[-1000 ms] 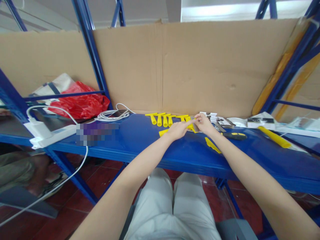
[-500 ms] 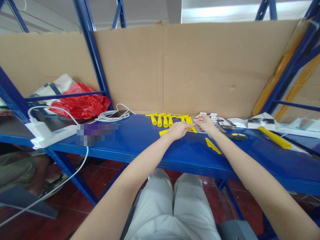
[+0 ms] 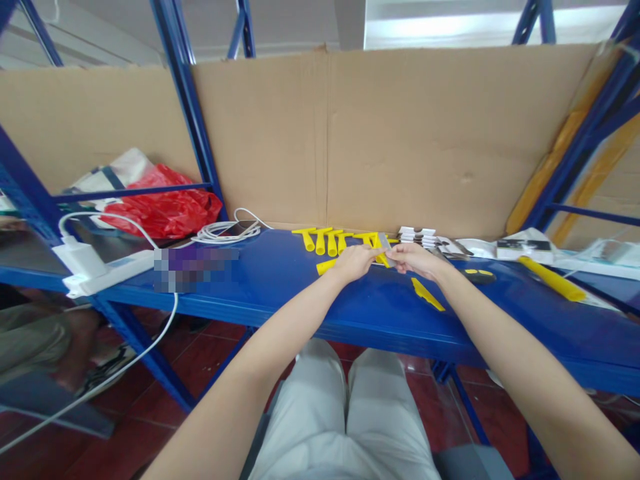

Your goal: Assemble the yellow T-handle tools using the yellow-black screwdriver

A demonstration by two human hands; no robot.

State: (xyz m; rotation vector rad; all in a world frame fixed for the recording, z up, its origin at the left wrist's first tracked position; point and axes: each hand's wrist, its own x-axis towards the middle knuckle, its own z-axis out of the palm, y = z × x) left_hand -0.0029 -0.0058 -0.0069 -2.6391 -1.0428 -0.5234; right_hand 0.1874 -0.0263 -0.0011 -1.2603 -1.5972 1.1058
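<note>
Both my hands meet over the blue shelf (image 3: 280,280). My left hand (image 3: 356,261) is closed on a yellow scraper handle (image 3: 326,266) whose end pokes out to its left. My right hand (image 3: 413,259) pinches a small grey metal blade (image 3: 385,243) at the handle's head. A row of several yellow scraper handles (image 3: 330,239) lies just behind my hands by the cardboard wall. One more yellow piece (image 3: 427,294) lies flat below my right wrist.
A stack of small white blade packs (image 3: 418,235) and a black-yellow tool (image 3: 476,274) sit to the right, with a long yellow scraper (image 3: 550,278) further right. A white cable coil (image 3: 220,231), white power strip (image 3: 95,270) and red bag (image 3: 160,207) occupy the left.
My right hand has dropped slightly and turned toward my left hand, with the grey blade now standing between the fingertips. The camera view shifted a little downward.
</note>
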